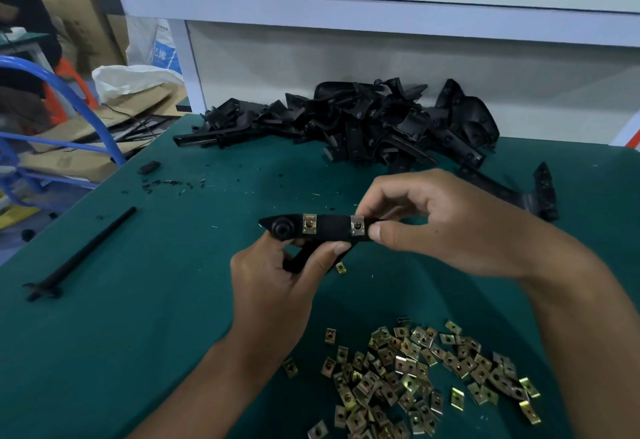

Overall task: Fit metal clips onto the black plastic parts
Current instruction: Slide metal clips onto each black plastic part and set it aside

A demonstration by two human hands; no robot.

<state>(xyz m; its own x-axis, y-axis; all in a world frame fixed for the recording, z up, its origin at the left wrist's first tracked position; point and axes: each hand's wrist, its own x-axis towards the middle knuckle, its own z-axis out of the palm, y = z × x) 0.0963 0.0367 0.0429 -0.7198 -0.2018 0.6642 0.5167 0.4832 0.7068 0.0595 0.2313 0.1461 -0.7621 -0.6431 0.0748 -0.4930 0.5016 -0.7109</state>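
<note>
Left hand [273, 286] gripped black part [329, 227]; right hand [436, 220] pinched clip 2 [357, 226] on. Clip 1 [309, 224] seated. Next: likely press fully home.

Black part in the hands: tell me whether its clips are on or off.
On: two clips sit on the black part.

1. You sit at a factory assembly bench; green mat [104, 334], white shelf frame [346, 5].
2. Bulk stock surrounds you; heaped black plastic parts [374, 127], loose metal clips [415, 369], cardboard boxes [79, 19] behind.
</note>
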